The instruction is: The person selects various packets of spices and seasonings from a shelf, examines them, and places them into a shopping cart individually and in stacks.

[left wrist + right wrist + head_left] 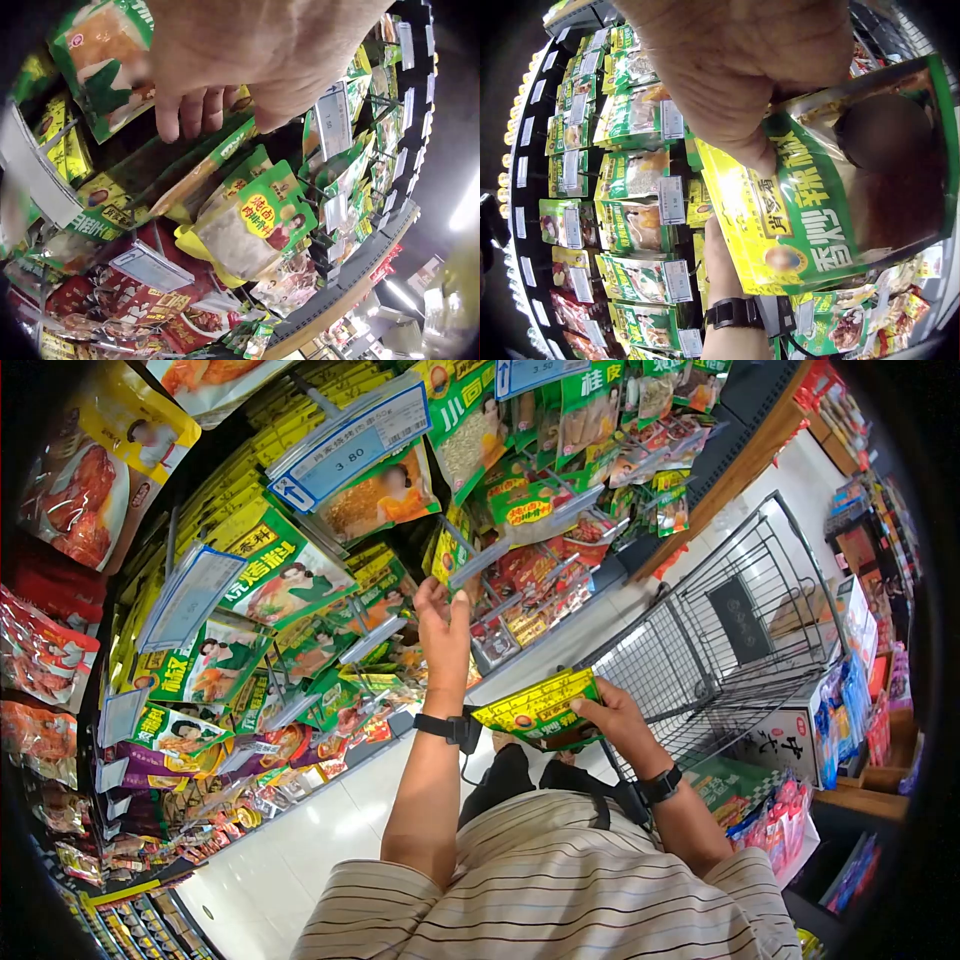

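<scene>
My right hand (620,718) grips a yellow-and-green seasoning packet (538,710) by its top corner, the thumb across its front. The right wrist view shows this packet (817,202) close up, with Chinese lettering and a window onto dark red-brown contents. My left hand (443,630) is raised to the hanging packets, fingertips close below a yellow-topped packet (452,545). In the left wrist view, the fingers of the left hand (255,52) point downward, thumb apart from them, over the edge of a green-edged packet (217,161). Their tips partly overlap the packets behind.
Price tags (350,448) stick out on metal hooks among rows of seasoning packets (290,575). A wire shopping cart (690,660) stands to the right on the tiled floor (330,830). Beside it are a white box (780,740) and bagged goods (775,820).
</scene>
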{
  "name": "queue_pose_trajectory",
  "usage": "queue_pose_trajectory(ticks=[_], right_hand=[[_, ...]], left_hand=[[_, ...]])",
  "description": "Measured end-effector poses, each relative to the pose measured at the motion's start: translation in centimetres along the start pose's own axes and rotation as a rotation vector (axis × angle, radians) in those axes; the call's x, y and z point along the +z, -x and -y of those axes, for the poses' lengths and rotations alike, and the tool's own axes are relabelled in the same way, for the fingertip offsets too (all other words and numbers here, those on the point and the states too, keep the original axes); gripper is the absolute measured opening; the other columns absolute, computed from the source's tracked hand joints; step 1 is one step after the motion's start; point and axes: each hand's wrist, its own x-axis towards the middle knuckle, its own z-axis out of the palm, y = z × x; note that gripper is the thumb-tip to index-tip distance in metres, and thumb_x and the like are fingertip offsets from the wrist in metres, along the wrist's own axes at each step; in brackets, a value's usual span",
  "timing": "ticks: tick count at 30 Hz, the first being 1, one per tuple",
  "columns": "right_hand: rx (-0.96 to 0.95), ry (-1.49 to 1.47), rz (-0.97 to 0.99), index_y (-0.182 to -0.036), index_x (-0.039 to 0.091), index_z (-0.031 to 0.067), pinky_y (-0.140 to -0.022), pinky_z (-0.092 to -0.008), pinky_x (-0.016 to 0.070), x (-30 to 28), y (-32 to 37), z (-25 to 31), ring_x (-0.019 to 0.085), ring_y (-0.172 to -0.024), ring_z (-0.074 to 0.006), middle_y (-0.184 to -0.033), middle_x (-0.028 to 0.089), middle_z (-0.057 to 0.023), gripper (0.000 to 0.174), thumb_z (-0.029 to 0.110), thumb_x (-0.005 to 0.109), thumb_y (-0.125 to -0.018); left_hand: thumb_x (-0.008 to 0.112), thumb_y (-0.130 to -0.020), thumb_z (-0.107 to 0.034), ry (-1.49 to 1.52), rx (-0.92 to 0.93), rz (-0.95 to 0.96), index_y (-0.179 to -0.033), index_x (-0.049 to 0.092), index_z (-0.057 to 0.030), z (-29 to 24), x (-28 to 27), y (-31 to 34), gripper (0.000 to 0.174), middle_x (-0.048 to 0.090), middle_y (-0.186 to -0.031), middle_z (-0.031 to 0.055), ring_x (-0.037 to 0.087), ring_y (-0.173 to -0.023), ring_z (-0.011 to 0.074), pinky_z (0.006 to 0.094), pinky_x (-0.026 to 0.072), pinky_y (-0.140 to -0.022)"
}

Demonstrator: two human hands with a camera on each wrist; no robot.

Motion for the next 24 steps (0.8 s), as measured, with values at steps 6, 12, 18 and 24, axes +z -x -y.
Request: queue_pose_trajectory(ticks=[6, 12, 18, 24], right_hand=[[-0.007, 0.031, -0.02, -0.126, 0.061, 0.0012, -0.089, -0.0276, 0.0481, 0.5, 0.0, 0.1, 0.059, -0.1, -0.0106, -0.11, 0.064, -0.0027, 0.035, 0.019, 0.065, -0.096], [-0.01, -0.068, -0.023, -0.126, 0.059, 0.0009, -0.088, -0.0272, 0.0501, 0.8, 0.1, 0.5, 0.062, -0.097, -0.01, -0.109, 0.067, -0.0019, 0.033, 0.018, 0.063, -0.097], [-0.056, -0.021, -0.069, -0.122, 0.062, 0.0014, -0.088, -0.0264, 0.0474, 0.8, 0.2, 0.2, 0.059, -0.098, -0.0097, -0.106, 0.064, -0.0009, 0.031, 0.019, 0.065, -0.096], [-0.123, 0.182, -0.097, -0.111, 0.068, 0.002, -0.082, -0.0262, 0.0421, 1.1, 0.4, 2.0, 0.051, -0.088, -0.0113, -0.09, 0.05, -0.0005, 0.025, 0.019, 0.069, -0.093]], left_hand=[[0.058, -0.1, -0.025, -0.196, 0.134, 0.081, -0.139, 0.046, 0.001, -1.7, 0.2, -2.0, 0.049, 0.06, -0.127, 0.0204, 0.06, -0.115, 0.0303, 0.0388, 0.0452, -0.098], [0.053, -0.102, -0.024, 0.074, -0.04, 0.03, -0.137, 0.054, -0.0039, -1.6, 1.0, -4.0, 0.04, 0.066, -0.119, 0.0183, 0.062, -0.107, 0.0278, 0.0373, 0.045, -0.097], [0.053, -0.103, -0.021, 0.02, 0.024, 0.143, -0.135, 0.055, -0.0027, -1.1, -0.9, -2.5, 0.036, 0.064, -0.106, 0.0063, 0.054, -0.093, 0.011, 0.0261, 0.0445, -0.087], [0.058, -0.102, -0.025, 0.259, -0.07, 0.243, -0.132, 0.055, 0.0015, -3.1, -1.7, -1.4, 0.04, 0.063, -0.104, 0.001, 0.052, -0.093, 0.0074, 0.0249, 0.0438, -0.085]])
